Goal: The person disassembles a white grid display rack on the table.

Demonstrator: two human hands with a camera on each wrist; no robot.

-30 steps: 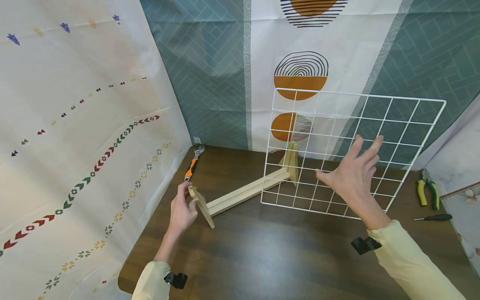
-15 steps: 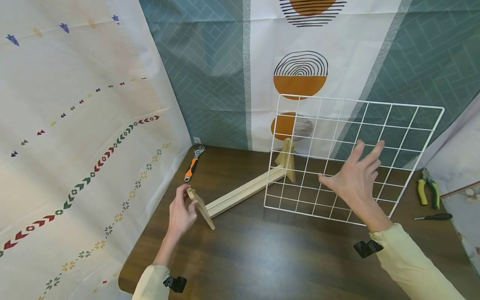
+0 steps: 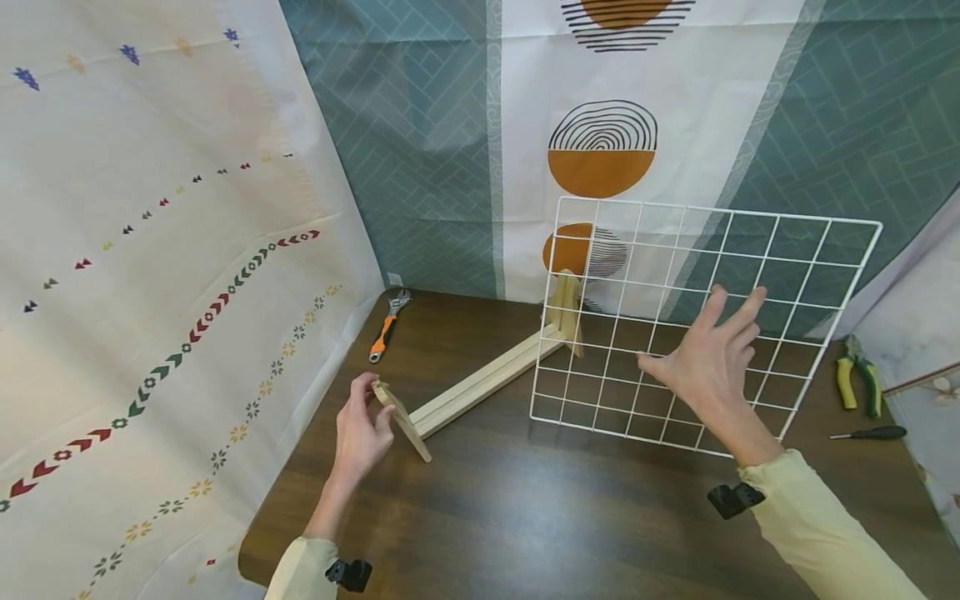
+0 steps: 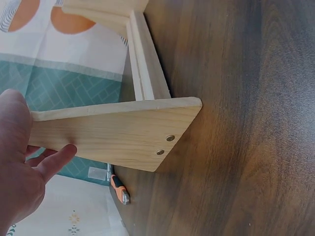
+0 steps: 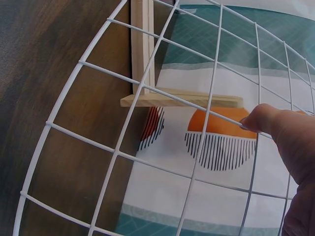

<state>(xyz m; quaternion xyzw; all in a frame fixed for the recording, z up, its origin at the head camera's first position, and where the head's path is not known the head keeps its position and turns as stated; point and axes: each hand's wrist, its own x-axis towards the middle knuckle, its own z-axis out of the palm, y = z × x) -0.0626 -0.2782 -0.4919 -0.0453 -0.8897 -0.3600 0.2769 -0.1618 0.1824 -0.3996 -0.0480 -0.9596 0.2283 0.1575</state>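
My left hand pinches the upper end of a trapezoid wooden side panel, thumb on one face and fingers on the other. Two round metal bolt heads show on that panel's outer face in the left wrist view. A pale wooden bar joins it to a matching far panel, forming a stand on the table. My right hand holds up a white wire grid panel, fingers spread across its wires and thumb on one wire. The grid's left edge overlaps the far panel in the head view.
An orange-handled adjustable wrench lies at the table's back left. Green-and-yellow pliers and a dark-handled screwdriver lie at the right. Patterned cloths hang behind and beside the dark wooden table.
The wire grid has come down a little, its left edge shifting slightly right. My left hand has turned the stand slightly, so its far panel sits further left.
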